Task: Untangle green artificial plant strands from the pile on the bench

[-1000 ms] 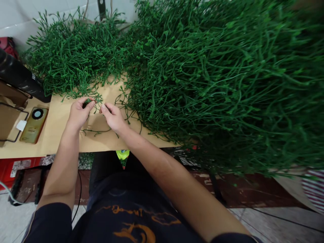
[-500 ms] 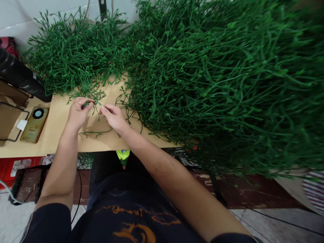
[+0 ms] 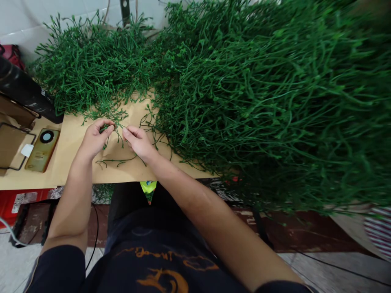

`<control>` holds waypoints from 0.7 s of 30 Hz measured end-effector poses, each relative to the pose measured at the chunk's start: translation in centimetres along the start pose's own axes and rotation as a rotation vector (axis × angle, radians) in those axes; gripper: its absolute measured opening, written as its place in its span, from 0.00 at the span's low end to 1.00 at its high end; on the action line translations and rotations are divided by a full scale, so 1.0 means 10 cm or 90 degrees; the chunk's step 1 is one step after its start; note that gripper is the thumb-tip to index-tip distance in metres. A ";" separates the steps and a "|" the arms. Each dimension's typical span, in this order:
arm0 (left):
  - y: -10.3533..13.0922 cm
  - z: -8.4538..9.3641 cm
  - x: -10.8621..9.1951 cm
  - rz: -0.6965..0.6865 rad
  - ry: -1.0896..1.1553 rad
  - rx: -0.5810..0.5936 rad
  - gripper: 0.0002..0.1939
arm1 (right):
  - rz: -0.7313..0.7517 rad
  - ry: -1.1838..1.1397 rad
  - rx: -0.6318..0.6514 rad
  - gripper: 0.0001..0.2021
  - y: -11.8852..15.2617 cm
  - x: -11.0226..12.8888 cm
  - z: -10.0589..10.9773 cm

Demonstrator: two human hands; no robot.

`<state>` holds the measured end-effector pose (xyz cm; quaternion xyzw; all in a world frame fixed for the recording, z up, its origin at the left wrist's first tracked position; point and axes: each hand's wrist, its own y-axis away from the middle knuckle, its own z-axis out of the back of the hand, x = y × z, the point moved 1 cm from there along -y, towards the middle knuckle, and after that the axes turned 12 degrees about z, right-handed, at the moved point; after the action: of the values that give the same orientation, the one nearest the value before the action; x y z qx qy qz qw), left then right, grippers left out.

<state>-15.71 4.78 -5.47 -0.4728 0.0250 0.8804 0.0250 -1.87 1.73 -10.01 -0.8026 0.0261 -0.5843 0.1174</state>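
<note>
Thin green plastic stems run between my two hands above the tan tabletop (image 3: 73, 154). My left hand (image 3: 97, 136) is pinched on a green stem piece, thumb against fingers. Just right of it, my right hand (image 3: 138, 140) pinches the end of a thin stem between thumb and forefinger. Some stems dangle below the fingers. A loose green sprig (image 3: 117, 162) lies on the tabletop nearer to me. Behind my hands is a pile of green stems (image 3: 94, 65), and a far larger heap (image 3: 259, 101) fills the right side.
A gold phone (image 3: 42, 150) lies at the left, beside a brown box (image 3: 12, 146) with a black wire frame. A black bottle (image 3: 26, 89) leans behind them. Under the table edge are a red crate (image 3: 27, 199) and, at far right, a striped cloth (image 3: 378, 230).
My right hand has shifted slightly right, and the gap between my fingertips is a little wider. The stems hanging below them have moved. Both hands keep their pinch.
</note>
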 end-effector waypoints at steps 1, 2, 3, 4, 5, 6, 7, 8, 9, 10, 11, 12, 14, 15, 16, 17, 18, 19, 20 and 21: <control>0.00 0.00 0.00 0.004 -0.005 0.006 0.06 | -0.002 0.001 0.002 0.19 0.00 0.00 0.00; 0.00 -0.01 0.00 0.010 -0.013 0.013 0.06 | -0.004 0.001 0.003 0.19 0.00 0.01 -0.01; 0.00 -0.02 0.01 0.015 -0.022 0.021 0.05 | -0.005 -0.002 0.001 0.19 0.01 0.01 -0.01; 0.01 -0.04 0.01 0.020 -0.031 0.029 0.05 | -0.007 -0.008 -0.002 0.18 0.00 0.02 -0.01; 0.03 -0.05 0.01 0.020 -0.037 0.040 0.06 | -0.007 -0.015 -0.007 0.18 0.00 0.03 -0.01; 0.04 -0.07 0.00 0.017 -0.041 0.056 0.06 | -0.009 -0.022 -0.012 0.17 0.00 0.03 -0.01; 0.06 -0.08 0.00 0.009 -0.044 0.076 0.07 | -0.013 -0.028 -0.018 0.17 0.00 0.03 -0.01; 0.08 -0.10 -0.01 0.000 -0.045 0.096 0.07 | -0.018 -0.032 -0.020 0.17 -0.01 0.03 0.00; 0.10 -0.10 -0.02 -0.011 -0.047 0.112 0.08 | -0.024 -0.031 -0.019 0.17 -0.01 0.02 0.00; 0.11 -0.10 -0.02 -0.022 -0.050 0.120 0.08 | -0.029 -0.028 -0.014 0.18 -0.02 0.01 0.00; 0.11 -0.10 -0.02 -0.029 -0.054 0.117 0.08 | -0.031 -0.021 -0.006 0.19 -0.02 0.00 0.01; 0.11 -0.09 -0.02 -0.035 -0.057 0.103 0.08 | -0.030 -0.013 0.004 0.20 -0.02 -0.01 0.02; 0.09 -0.05 -0.01 -0.042 -0.064 0.063 0.08 | -0.018 0.002 0.028 0.22 -0.01 -0.01 0.02; 0.08 -0.03 0.01 -0.045 -0.068 0.043 0.08 | -0.007 0.009 0.041 0.22 -0.01 -0.01 0.03; 0.06 0.00 0.03 -0.047 -0.075 0.025 0.09 | 0.004 0.017 0.056 0.22 0.00 0.00 0.03; 0.05 0.02 0.05 -0.051 -0.086 0.009 0.09 | 0.015 0.029 0.072 0.23 0.01 0.00 0.03; 0.04 0.04 0.07 -0.056 -0.099 -0.004 0.08 | 0.024 0.045 0.087 0.23 0.01 0.01 0.03; 0.04 0.06 0.09 -0.061 -0.115 -0.016 0.08 | 0.033 0.065 0.099 0.23 0.02 0.01 0.03; 0.03 0.07 0.11 -0.066 -0.130 -0.029 0.08 | 0.041 0.084 0.109 0.23 0.02 0.01 0.02; 0.03 0.09 0.13 -0.073 -0.145 -0.041 0.08 | 0.047 0.099 0.119 0.23 0.02 0.01 0.02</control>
<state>-17.13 4.59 -6.03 -0.3709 -0.0332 0.9260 0.0625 -1.61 1.53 -10.03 -0.7390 0.0100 -0.6400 0.2104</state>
